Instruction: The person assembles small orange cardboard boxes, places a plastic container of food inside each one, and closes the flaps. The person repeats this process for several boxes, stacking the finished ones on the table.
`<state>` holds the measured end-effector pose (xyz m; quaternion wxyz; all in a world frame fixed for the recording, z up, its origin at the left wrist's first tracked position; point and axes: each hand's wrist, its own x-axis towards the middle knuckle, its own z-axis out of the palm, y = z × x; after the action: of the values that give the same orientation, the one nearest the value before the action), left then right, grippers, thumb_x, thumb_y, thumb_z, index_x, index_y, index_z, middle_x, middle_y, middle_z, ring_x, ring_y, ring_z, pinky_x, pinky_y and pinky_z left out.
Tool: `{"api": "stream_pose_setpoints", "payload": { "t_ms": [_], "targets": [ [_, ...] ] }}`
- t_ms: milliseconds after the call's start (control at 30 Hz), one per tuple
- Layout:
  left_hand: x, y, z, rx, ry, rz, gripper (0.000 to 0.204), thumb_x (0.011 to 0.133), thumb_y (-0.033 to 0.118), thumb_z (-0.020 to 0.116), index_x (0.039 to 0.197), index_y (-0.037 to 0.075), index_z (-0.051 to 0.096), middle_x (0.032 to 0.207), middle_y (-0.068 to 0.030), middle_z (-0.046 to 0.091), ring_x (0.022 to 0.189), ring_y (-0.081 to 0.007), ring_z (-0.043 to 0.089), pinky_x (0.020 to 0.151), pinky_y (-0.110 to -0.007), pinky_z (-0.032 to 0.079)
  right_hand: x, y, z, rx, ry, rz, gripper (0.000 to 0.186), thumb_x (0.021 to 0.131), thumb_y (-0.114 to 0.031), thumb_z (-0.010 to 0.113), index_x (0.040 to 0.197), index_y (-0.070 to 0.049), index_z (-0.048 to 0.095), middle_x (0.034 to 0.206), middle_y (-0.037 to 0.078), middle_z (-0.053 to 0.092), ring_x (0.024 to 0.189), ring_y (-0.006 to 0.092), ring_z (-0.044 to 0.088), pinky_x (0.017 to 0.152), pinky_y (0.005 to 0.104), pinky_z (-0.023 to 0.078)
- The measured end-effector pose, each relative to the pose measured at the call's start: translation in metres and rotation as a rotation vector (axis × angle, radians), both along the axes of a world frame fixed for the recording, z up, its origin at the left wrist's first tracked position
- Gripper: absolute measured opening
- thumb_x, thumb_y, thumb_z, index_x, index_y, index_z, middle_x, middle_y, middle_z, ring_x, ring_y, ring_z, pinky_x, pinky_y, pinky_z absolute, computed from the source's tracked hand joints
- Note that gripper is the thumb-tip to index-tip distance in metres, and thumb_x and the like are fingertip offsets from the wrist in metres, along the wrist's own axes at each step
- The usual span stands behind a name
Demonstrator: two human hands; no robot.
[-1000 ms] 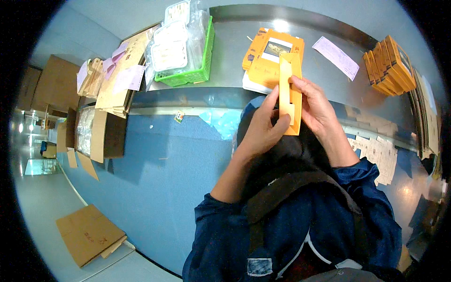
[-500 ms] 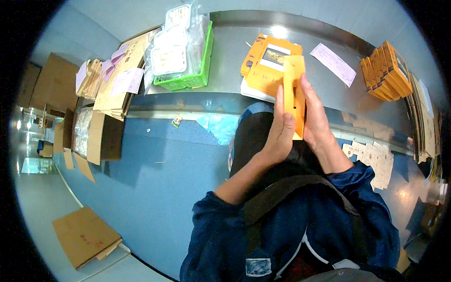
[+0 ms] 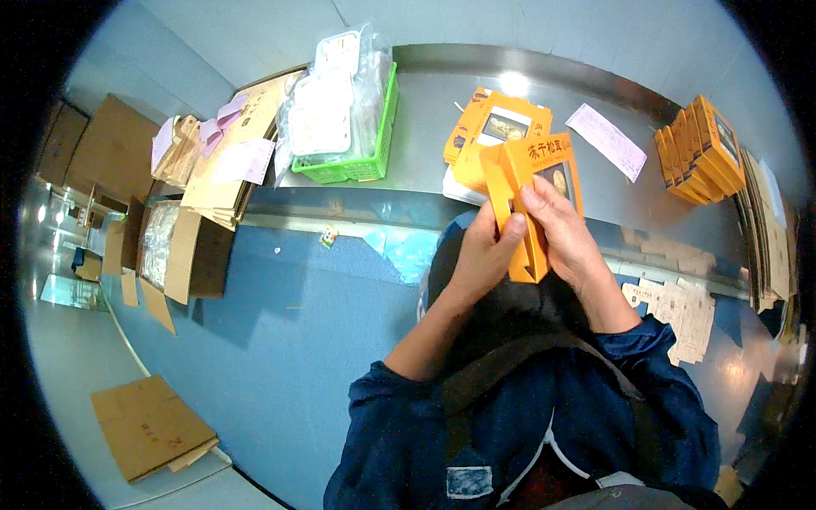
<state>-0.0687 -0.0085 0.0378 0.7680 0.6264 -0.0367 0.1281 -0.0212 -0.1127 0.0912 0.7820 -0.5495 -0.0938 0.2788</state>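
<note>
Between my two hands is an orange cardboard box, tilted above my lap. Its narrow side with a slot faces up, and its printed front with a window or picture panel shows toward the right. My left hand is closed on the box's left edge, thumb near the slot. My right hand grips it from the right, thumb lying across the front and fingers partly hidden behind. Just beyond the box, a stack of flat orange cartons lies on the metal table.
A green basket of clear bags and white-labelled trays stands at the back left. Several orange boxes stand at the right, beside a printed paper sheet. Brown cardboard sheets and an open carton are left; cut cardboard pieces lie lower right.
Both hands have turned the orange box, bringing its printed front into sight on the right. My right thumb has come over onto the front. The whole view has shifted slightly.
</note>
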Motion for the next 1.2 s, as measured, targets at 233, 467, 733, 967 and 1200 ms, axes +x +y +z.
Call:
{"api": "stream_pose_setpoints", "payload": {
  "t_ms": [233,467,733,967,1200],
  "targets": [
    [0.0,0.003,0.0,0.103,0.006,0.108,0.026,0.092,0.018,0.045,0.111,0.0,0.046,0.095,-0.0094,0.056,0.086,-0.0138,0.054,0.074,-0.028,0.045,-0.011,0.0,0.0,0.004,-0.036,-0.043,0.024,0.092,-0.018,0.048,0.107,-0.001,0.053,0.092,0.002,0.057,0.082,0.0085,0.052,0.073,0.0231,0.044],
    [-0.019,0.022,0.068,0.524,-0.117,0.191,0.061,0.063,0.016,0.072,0.115,-0.001,0.045,0.103,-0.0173,0.057,0.095,-0.026,0.059,0.079,-0.031,0.046,-0.015,-0.025,0.041,-0.361,-0.474,0.295,0.028,0.089,-0.021,0.052,0.11,-0.002,0.053,0.099,0.002,0.059,0.087,0.0113,0.055,0.075,0.023,0.044],
    [-0.016,0.061,0.112,0.942,-0.179,-0.281,0.057,0.057,0.009,0.072,0.11,0.003,0.053,0.093,-0.0169,0.062,0.085,-0.0286,0.061,0.074,-0.033,0.048,0.022,-0.062,0.044,-0.344,-0.876,0.202,0.091,0.053,-0.047,0.079,0.124,-0.002,0.045,0.117,0.011,0.052,0.108,0.0199,0.049,0.093,0.0332,0.038],
    [-0.006,0.063,0.055,0.873,0.041,0.227,0.042,0.073,0.024,0.07,0.105,0.001,0.057,0.089,-0.0139,0.064,0.079,-0.0217,0.063,0.07,-0.03,0.048,0.04,-0.069,-0.01,-0.419,-0.828,-0.265,0.053,0.075,-0.024,0.07,0.118,0.0,0.05,0.106,0.006,0.058,0.1,0.0146,0.053,0.09,0.0287,0.041],
    [0.018,0.074,0.001,-0.073,0.187,0.305,0.033,0.087,0.021,0.058,0.106,-0.005,0.052,0.096,-0.0078,0.059,0.087,-0.0111,0.054,0.077,-0.024,0.043,0.031,-0.104,-0.067,-0.259,-0.229,-0.357,0.038,0.092,-0.03,0.046,0.114,0.0,0.054,0.104,0.007,0.057,0.094,0.015,0.052,0.086,0.0277,0.041]
  ]
}}
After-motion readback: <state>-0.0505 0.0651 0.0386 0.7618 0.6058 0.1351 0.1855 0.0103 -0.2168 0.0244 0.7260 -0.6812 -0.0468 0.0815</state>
